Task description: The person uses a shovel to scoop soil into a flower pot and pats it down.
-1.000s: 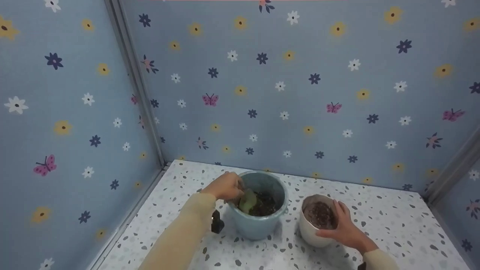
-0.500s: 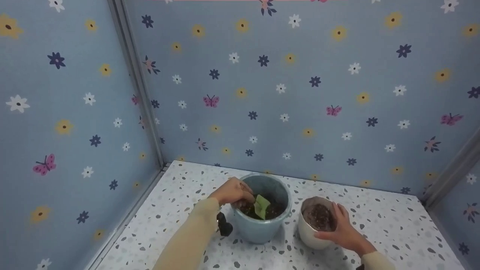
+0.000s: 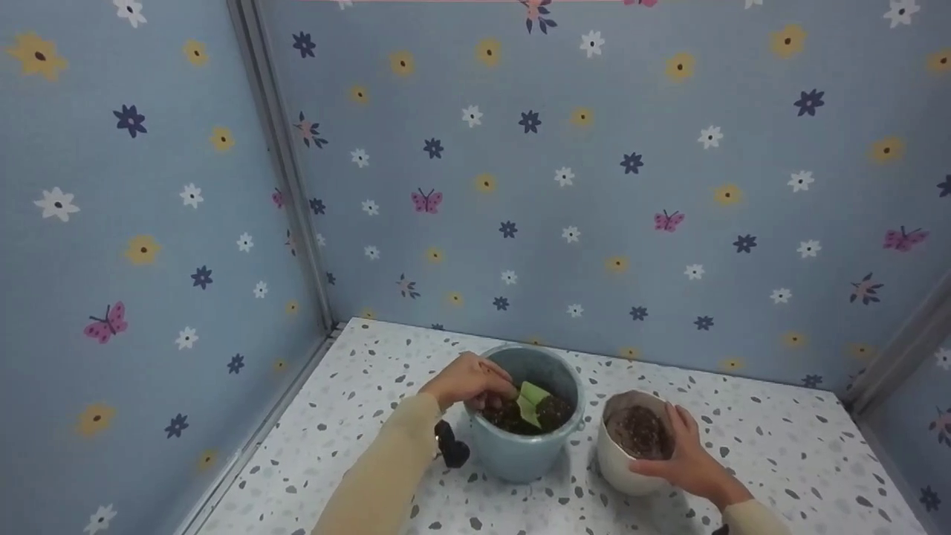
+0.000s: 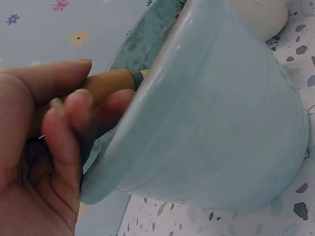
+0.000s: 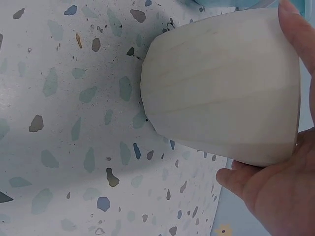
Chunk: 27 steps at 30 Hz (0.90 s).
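Note:
My left hand (image 3: 472,383) reaches over the left rim of a light blue pot (image 3: 520,457). It grips the wooden handle (image 4: 112,84) of a small garden trowel, whose green blade (image 3: 530,405) is down in the dark soil (image 3: 556,409) inside that pot. The blade's tip cannot be made out in the soil. To the right, my right hand (image 3: 691,461) holds a white pot (image 5: 221,88) at its rim, thumb on the near side and fingers on the far side. This pot stands on the table with brown soil (image 3: 640,432) in it.
Both pots stand on a white speckled table (image 3: 773,446), a short gap between them. Flower-patterned panels (image 3: 565,148) close off the back and sides. A few dark crumbs (image 5: 131,51) lie near the white pot.
My left hand has moved a little right and lower over the blue pot. The trowel blade has shifted right and turned in the soil. The right hand keeps its hold on the white pot.

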Each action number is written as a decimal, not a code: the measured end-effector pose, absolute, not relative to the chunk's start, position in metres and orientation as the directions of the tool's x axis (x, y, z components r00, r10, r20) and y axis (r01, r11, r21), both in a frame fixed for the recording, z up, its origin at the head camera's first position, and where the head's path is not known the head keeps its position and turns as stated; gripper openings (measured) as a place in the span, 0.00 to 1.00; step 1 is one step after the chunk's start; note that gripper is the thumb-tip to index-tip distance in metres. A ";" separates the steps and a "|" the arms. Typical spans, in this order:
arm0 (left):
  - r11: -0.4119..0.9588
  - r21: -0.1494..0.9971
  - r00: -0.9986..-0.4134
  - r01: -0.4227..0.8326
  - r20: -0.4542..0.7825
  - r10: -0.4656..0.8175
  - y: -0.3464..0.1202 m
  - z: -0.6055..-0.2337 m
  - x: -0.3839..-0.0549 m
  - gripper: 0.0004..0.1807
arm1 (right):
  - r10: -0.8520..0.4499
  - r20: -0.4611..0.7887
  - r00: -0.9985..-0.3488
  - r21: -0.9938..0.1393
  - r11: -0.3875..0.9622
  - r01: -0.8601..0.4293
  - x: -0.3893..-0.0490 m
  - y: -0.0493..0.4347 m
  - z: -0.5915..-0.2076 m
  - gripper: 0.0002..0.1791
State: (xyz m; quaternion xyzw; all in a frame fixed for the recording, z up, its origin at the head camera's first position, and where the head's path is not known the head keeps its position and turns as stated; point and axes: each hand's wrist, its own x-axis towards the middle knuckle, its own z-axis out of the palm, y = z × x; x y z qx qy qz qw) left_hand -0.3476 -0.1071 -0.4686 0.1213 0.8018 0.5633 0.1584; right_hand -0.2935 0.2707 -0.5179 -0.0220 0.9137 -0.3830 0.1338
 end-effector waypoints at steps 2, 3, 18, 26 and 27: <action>0.316 0.949 -0.922 0.000 -0.123 0.366 -0.109 -0.471 -0.345 0.17 | -0.145 -0.229 -0.963 -0.707 0.704 0.062 -0.293 0.270 -0.521 0.68; 0.306 0.952 -0.923 -0.011 -0.127 0.363 -0.110 -0.472 -0.343 0.17 | -0.147 -0.228 -0.962 -0.708 0.704 0.060 -0.293 0.270 -0.522 0.68; 0.199 0.972 -0.962 -0.128 -0.170 0.214 -0.107 -0.477 -0.323 0.20 | -0.144 -0.227 -0.963 -0.705 0.706 0.060 -0.289 0.270 -0.524 0.69; 0.116 0.982 -0.967 -0.151 -0.171 0.187 -0.114 -0.470 -0.319 0.20 | -0.171 -0.198 -0.965 -0.710 0.704 0.021 -0.292 0.273 -0.516 0.69; 0.114 0.982 -0.968 -0.153 -0.172 0.180 -0.115 -0.469 -0.318 0.20 | -0.167 -0.197 -0.966 -0.708 0.705 0.022 -0.291 0.272 -0.517 0.69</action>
